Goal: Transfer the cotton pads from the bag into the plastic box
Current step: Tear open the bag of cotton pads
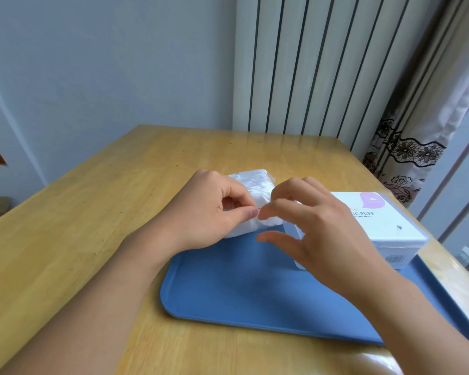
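A clear bag of white cotton pads [255,185] lies at the far edge of a blue tray [228,288]. My left hand [214,212] rests on the bag's near end and pinches its plastic between thumb and forefinger. My right hand [309,226] hovers just to the right, with its forefinger and thumb meeting the same spot on the bag and its other fingers spread. To the right stands the plastic box [385,226], white with a purple mark and printed lettering, its lid on. My right hand hides the box's left side.
The tray lies on a wooden table [79,239]. A white radiator [322,63] stands behind the table, and a patterned curtain [406,147] hangs at the right next to a window. The box sits close to the table's right edge.
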`<state>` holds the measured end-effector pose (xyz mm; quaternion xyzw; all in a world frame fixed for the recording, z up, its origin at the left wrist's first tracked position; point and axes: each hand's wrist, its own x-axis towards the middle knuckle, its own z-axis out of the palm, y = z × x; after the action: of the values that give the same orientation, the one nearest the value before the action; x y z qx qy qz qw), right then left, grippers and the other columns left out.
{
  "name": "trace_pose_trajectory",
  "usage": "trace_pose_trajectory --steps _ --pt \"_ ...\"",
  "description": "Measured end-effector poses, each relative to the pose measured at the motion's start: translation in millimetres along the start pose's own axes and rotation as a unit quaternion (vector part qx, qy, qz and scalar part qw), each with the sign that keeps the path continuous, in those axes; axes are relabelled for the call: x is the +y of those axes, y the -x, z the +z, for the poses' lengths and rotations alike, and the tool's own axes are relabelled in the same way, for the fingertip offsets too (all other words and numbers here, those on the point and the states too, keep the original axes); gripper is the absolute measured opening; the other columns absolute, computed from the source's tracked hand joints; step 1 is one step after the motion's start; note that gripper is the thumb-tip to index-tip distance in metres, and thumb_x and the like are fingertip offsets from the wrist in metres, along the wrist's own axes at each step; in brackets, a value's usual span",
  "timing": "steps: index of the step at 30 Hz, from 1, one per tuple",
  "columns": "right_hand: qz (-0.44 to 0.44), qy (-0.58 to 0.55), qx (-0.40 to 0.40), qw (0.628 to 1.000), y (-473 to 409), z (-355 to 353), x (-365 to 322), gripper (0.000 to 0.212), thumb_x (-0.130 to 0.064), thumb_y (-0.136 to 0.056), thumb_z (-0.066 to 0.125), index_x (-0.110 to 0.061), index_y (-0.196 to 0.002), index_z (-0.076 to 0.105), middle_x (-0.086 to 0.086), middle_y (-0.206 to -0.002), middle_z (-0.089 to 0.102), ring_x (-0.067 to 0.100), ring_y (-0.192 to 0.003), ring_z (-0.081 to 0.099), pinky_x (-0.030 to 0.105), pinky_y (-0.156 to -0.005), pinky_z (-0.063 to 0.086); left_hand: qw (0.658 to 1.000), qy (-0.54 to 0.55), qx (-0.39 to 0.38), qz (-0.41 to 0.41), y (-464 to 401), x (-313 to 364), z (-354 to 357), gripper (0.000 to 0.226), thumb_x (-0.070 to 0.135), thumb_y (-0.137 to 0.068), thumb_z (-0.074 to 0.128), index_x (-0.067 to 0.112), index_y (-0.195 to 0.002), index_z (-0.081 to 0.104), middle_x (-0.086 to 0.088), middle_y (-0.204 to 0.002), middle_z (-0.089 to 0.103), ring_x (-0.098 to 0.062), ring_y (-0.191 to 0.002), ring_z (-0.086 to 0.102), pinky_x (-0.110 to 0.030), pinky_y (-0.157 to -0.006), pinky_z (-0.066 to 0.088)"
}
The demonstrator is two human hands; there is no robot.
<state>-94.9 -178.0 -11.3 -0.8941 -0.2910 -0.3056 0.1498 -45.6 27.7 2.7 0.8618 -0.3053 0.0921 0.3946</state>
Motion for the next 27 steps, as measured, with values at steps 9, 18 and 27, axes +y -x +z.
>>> trace_pose_trajectory --steps 9,18,27 --pt "0.016 -0.007 0.058 0.998 0.5 12.7 3.0 0.006 -0.014 -0.086 0.078 -0.018 -0.081 0.077 -0.002 -0.086 0.062 0.027 -0.074 0.053 0.038 -0.06 0.047 0.999 -0.034 -0.009 0.02 0.7 1.1 3.6 0.014 0.02 -0.091 0.071 0.024 -0.078 0.078 0.005 -0.071 0.072 -0.016 -0.068 0.061 -0.03 -0.065 0.049" --pt "0.013 0.0 0.075 0.997 2.7 18.4 0.0 0.009 -0.012 -0.085 0.076 -0.016 -0.077 0.077 0.0 -0.087 0.058 0.025 -0.075 0.05 0.037 -0.061 0.046 0.998 0.003 0.052 0.033 2.0 3.1 -16.1 0.013 0.024 -0.082 0.081 0.02 -0.072 0.076 0.015 -0.053 0.058 -0.005 -0.049 0.044 -0.01 -0.05 0.031" --pt "-0.01 0.011 0.135 0.991 1.8 12.8 6.4 0.011 -0.01 -0.085 0.076 -0.017 -0.08 0.082 0.0 -0.072 0.054 0.024 -0.066 0.044 0.033 -0.053 0.04 0.998 -0.037 -0.025 0.047 0.5 -0.4 -6.1 0.01 0.02 -0.085 0.08 0.024 -0.075 0.08 0.014 -0.061 0.065 -0.007 -0.055 0.052 -0.012 -0.054 0.036"
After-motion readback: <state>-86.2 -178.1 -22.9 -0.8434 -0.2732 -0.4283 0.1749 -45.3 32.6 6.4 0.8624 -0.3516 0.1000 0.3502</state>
